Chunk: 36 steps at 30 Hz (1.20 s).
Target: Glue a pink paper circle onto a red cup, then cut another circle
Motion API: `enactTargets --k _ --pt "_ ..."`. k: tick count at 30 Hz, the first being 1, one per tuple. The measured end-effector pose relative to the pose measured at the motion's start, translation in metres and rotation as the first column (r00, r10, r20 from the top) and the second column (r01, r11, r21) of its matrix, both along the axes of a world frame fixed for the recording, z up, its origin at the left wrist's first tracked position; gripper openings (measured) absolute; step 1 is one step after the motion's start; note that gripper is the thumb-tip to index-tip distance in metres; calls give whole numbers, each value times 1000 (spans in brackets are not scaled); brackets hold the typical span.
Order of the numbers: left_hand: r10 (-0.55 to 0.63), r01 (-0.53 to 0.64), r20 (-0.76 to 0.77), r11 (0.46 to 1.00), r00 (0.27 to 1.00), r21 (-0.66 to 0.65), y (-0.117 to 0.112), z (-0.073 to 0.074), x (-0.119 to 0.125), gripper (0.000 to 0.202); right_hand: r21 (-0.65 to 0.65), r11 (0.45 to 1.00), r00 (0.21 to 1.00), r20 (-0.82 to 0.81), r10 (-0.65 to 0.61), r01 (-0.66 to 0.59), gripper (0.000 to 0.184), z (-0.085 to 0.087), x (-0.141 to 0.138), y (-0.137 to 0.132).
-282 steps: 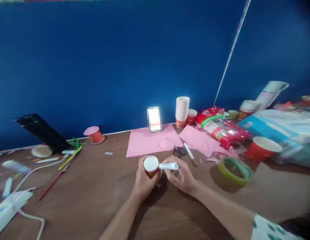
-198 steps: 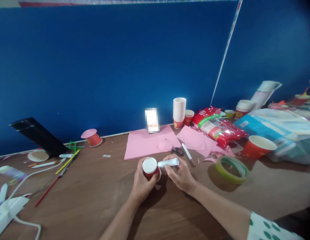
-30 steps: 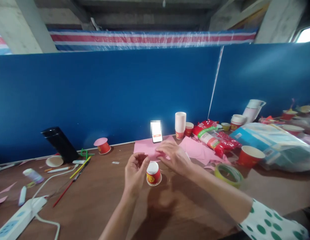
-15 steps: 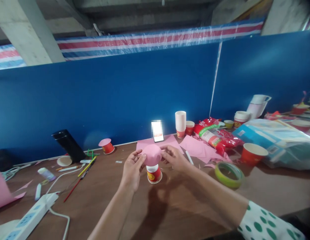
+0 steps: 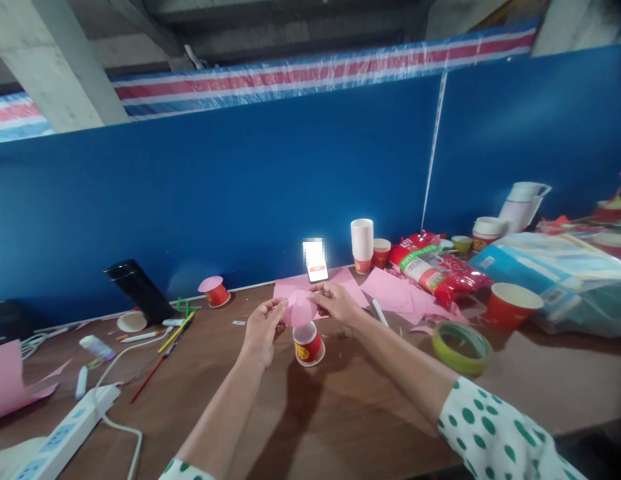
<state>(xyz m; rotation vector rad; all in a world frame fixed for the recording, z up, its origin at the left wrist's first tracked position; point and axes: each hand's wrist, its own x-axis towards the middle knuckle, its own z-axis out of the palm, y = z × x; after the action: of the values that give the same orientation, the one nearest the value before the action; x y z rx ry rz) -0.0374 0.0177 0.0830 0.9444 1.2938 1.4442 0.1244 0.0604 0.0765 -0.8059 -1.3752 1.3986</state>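
Observation:
Between my two hands a round piece of pink paper [image 5: 299, 309] is held just above an upside-down red paper cup [image 5: 309, 347] on the brown table. My left hand [image 5: 263, 328] pinches the paper's left edge with thumb and fingers. On the other side, my right hand [image 5: 335, 303] pinches the upper right edge. The cup's white base shows under the paper; whether the paper touches it I cannot tell. Farther left stands another upturned red cup [image 5: 217, 295] topped with a pink paper disc [image 5: 211, 285].
Behind my hands, a lit phone [image 5: 317, 263] leans over pink sheets [image 5: 390, 291]. Rightward are stacked cups [image 5: 362, 247], a red bag [image 5: 433, 267], a tape roll [image 5: 461, 348] and an upright cup [image 5: 513, 305]. Leftward lie a black bottle [image 5: 140, 290], glue stick [image 5: 96, 347] and power strip [image 5: 73, 430].
The pink paper has turned more face-on to me and shifted slightly left, uncovering more of the cup's white base. Both hands still hold its edges; my right hand has moved slightly left and up.

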Motion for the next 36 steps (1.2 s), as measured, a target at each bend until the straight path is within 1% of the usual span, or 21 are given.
enactTargets --k 3,6,11,14,18,23,29,33,36 --pt "8 -9 -25 999 1000 -42 2 -5 -1 44 1 1000 999 -18 28 -28 24 -5 -6 4" --pt "27 -32 -78 997 997 -70 1 -14 0 45 -16 1000 999 -35 22 -22 24 -14 -9 3" --pt "15 -15 -85 1000 996 2 0 -30 1 43 -75 997 993 -115 -3 -6 25 -30 -9 0" --pt "32 -32 -102 999 994 7 -1 -35 1 45 -107 994 988 -155 -2 -15 26 -37 -10 3" --pt "30 -32 -135 999 990 -18 -3 -38 2 49 -154 988 982 -187 -10 -20 28 -44 -11 6" --pt "29 -36 -139 998 990 -51 -4 -41 4 49 -195 980 980 -197 -3 -37 29 -51 -11 7" --pt "20 -26 -81 997 997 -70 -2 -47 7 46 -206 977 980 -199 7 -49 29 -57 -10 8" --pt "2 -4 -51 999 999 -37 -4 -48 8 42 -210 976 980 -195 24 -66 29 -58 -8 7" --pt "32 -33 -48 999 998 -36 -4 -50 9 41 -218 973 981 -192 28 -70 31 -59 -6 6"
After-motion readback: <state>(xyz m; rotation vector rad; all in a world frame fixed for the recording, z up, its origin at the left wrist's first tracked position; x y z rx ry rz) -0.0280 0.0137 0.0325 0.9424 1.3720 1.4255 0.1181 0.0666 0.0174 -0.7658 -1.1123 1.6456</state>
